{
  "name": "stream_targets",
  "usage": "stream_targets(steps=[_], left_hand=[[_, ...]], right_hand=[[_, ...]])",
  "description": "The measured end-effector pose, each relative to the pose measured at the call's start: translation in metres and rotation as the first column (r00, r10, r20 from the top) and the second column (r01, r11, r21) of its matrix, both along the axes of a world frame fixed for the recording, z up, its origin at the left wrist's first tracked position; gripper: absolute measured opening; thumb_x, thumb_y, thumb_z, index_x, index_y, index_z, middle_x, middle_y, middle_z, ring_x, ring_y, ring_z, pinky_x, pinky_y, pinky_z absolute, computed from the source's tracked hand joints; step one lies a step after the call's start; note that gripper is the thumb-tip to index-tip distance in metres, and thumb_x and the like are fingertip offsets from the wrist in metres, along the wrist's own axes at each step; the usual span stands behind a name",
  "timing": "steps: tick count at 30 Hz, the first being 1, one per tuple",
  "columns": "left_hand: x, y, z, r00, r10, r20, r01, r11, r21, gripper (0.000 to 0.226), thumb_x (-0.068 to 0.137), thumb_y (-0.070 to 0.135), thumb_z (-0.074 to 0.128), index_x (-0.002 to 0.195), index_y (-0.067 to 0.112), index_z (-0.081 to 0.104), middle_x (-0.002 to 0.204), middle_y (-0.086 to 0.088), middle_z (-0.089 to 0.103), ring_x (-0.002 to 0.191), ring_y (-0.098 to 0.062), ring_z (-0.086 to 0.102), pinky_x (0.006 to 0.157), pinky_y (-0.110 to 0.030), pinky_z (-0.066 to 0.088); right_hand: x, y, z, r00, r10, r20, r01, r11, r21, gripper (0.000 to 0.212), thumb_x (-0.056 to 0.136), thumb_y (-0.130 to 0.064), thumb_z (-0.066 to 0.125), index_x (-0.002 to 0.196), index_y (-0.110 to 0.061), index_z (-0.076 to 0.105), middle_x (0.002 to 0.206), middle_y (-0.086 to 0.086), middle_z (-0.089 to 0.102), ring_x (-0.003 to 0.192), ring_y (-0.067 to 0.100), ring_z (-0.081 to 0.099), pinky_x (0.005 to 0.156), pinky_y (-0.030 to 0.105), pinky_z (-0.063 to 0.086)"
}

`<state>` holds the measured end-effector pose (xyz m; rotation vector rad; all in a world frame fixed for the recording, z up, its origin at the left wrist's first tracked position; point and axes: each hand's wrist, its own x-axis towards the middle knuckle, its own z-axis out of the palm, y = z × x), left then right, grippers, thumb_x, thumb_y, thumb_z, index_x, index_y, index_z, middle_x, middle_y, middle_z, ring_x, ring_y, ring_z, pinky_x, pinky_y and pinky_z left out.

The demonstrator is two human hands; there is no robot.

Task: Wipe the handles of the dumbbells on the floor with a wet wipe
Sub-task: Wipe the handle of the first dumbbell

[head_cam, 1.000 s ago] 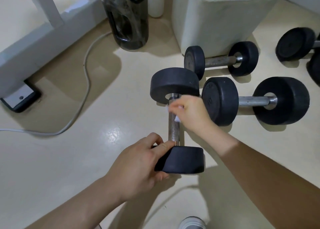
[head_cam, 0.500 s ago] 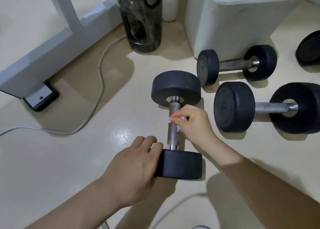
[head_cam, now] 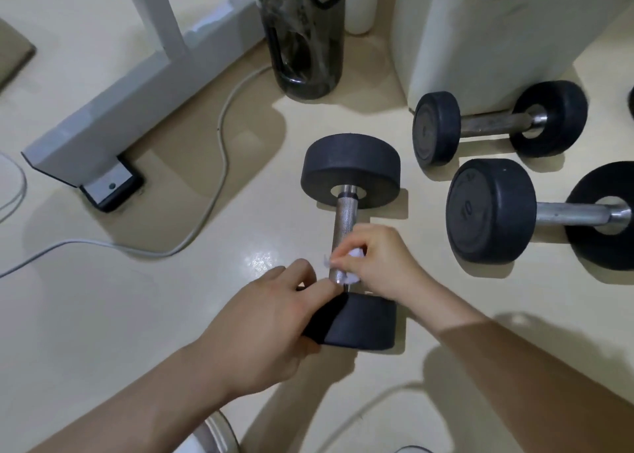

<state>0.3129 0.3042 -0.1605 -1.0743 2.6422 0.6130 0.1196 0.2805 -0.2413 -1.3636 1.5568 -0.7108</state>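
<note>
Since the frame half a second before, the right hand (head_cam: 380, 264) had slid down the knurled steel handle (head_cam: 344, 236) from its middle to the near end, just above the closer weight head. Its fingers (head_cam: 346, 248) were closed around the handle, pinching a crumpled white wet wipe (head_cam: 355, 254) against the metal, with bits of wipe showing on either side. The left hand (head_cam: 274, 319) stayed on the near head of the dumbbell (head_cam: 350, 171), fingers curled over its left edge and gripping it. The view had also moved in, so the dumbbell filled more of the picture.

That dumbbell lay on the floor (head_cam: 103, 332), handle pointing away from the person, the far head near the middle of the view. Two more dumbbells lay crosswise to its right: a larger one (head_cam: 490, 212) just beside it and a smaller one (head_cam: 435, 128) farther back, against a white upholstered block (head_cam: 497, 34).

The floor was smooth, glossy cream, with a bright glare spot left of the handle. A dark translucent bottle (head_cam: 305, 41) stood behind, a small white bottle (head_cam: 358, 6) beside it. A white metal frame foot (head_cam: 113, 109) rested at the left, and a pale cable (head_cam: 219, 164) wound across the floor beside it.
</note>
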Motion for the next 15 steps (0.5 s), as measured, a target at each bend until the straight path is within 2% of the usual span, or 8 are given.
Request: stream_targets(steps=[1, 2, 4, 6, 10, 11, 13, 15], left_hand=[[0.004, 0.0, 0.001, 0.999, 0.032, 0.002, -0.032, 0.999, 0.018, 0.067, 0.064, 0.033, 0.072, 0.123, 0.038, 0.041, 0.101, 0.005, 0.049, 0.076, -0.022, 0.054, 0.061, -0.037, 0.051], [0.007, -0.001, 0.002, 0.998, 0.06, 0.004, -0.06, 0.998, 0.031, 0.065, 0.064, 0.032, 0.072, 0.121, 0.038, 0.041, 0.102, 0.006, 0.048, 0.078, -0.022, 0.055, 0.063, -0.036, 0.05], [0.012, -0.005, 0.002, 0.996, 0.092, 0.007, -0.093, 0.995, 0.035, 0.057, 0.067, 0.029, 0.071, 0.116, 0.035, 0.044, 0.106, 0.009, 0.047, 0.08, -0.022, 0.055, 0.066, -0.036, 0.049], [0.019, -0.007, 0.001, 0.992, 0.122, 0.009, -0.122, 0.992, 0.015, 0.051, 0.069, 0.025, 0.07, 0.112, 0.032, 0.044, 0.107, 0.01, 0.047, 0.08, -0.021, 0.054, 0.068, -0.037, 0.049], [0.032, 0.002, -0.003, 0.982, 0.187, 0.022, -0.187, 0.982, 0.019, 0.044, 0.073, 0.019, 0.066, 0.112, 0.026, 0.046, 0.106, 0.007, 0.048, 0.079, -0.022, 0.056, 0.066, -0.038, 0.049], [0.033, 0.004, -0.003, 0.981, 0.194, 0.028, -0.194, 0.981, 0.011, 0.043, 0.074, 0.017, 0.065, 0.112, 0.025, 0.046, 0.106, 0.007, 0.048, 0.077, -0.022, 0.056, 0.065, -0.038, 0.049], [0.035, 0.001, -0.005, 0.981, 0.184, 0.061, -0.183, 0.983, -0.023, 0.041, 0.074, 0.015, 0.065, 0.109, 0.023, 0.044, 0.104, 0.006, 0.049, 0.072, -0.024, 0.056, 0.063, -0.04, 0.05], [0.038, -0.003, -0.003, 0.989, 0.13, 0.074, -0.122, 0.988, -0.096, 0.042, 0.069, 0.014, 0.069, 0.101, 0.022, 0.043, 0.099, 0.004, 0.052, 0.069, -0.023, 0.055, 0.058, -0.04, 0.05]], right_hand=[[0.003, 0.007, 0.003, 0.996, 0.088, -0.014, -0.087, 0.996, 0.033, 0.007, 0.074, -0.022, 0.079, 0.069, -0.019, 0.074, 0.074, -0.01, 0.059, 0.073, 0.007, 0.057, 0.066, 0.027, 0.049], [0.006, 0.001, 0.005, 0.997, 0.079, -0.024, -0.078, 0.997, 0.023, 0.007, 0.074, -0.021, 0.078, 0.069, -0.019, 0.075, 0.072, -0.011, 0.058, 0.073, 0.008, 0.057, 0.066, 0.028, 0.049], [0.009, -0.03, 0.002, 0.993, -0.118, -0.023, 0.115, 0.99, -0.085, 0.009, 0.077, -0.017, 0.077, 0.069, -0.014, 0.075, 0.072, -0.009, 0.054, 0.069, 0.009, 0.054, 0.063, 0.026, 0.047], [0.014, -0.043, 0.002, 0.986, -0.163, -0.042, 0.157, 0.98, -0.123, 0.01, 0.078, -0.016, 0.076, 0.07, -0.01, 0.074, 0.076, -0.004, 0.053, 0.069, 0.009, 0.054, 0.064, 0.026, 0.048], [0.024, 0.0, 0.004, 0.992, 0.128, 0.016, -0.129, 0.985, 0.117, 0.013, 0.072, -0.035, 0.079, 0.07, -0.023, 0.073, 0.081, -0.012, 0.062, 0.077, 0.012, 0.063, 0.07, 0.036, 0.057], [0.024, -0.009, 0.003, 0.995, 0.102, -0.004, -0.101, 0.99, 0.099, 0.011, 0.073, -0.031, 0.078, 0.07, -0.022, 0.074, 0.079, -0.011, 0.061, 0.076, 0.012, 0.062, 0.07, 0.035, 0.056], [0.025, -0.04, 0.001, 0.995, -0.087, -0.057, 0.083, 0.994, -0.069, 0.007, 0.079, -0.018, 0.074, 0.072, -0.015, 0.075, 0.075, -0.008, 0.054, 0.073, 0.011, 0.056, 0.067, 0.027, 0.048], [0.03, -0.051, 0.001, 0.99, -0.137, -0.043, 0.131, 0.984, -0.123, 0.008, 0.08, -0.015, 0.074, 0.073, -0.011, 0.075, 0.077, -0.003, 0.051, 0.071, 0.012, 0.055, 0.064, 0.026, 0.048]])
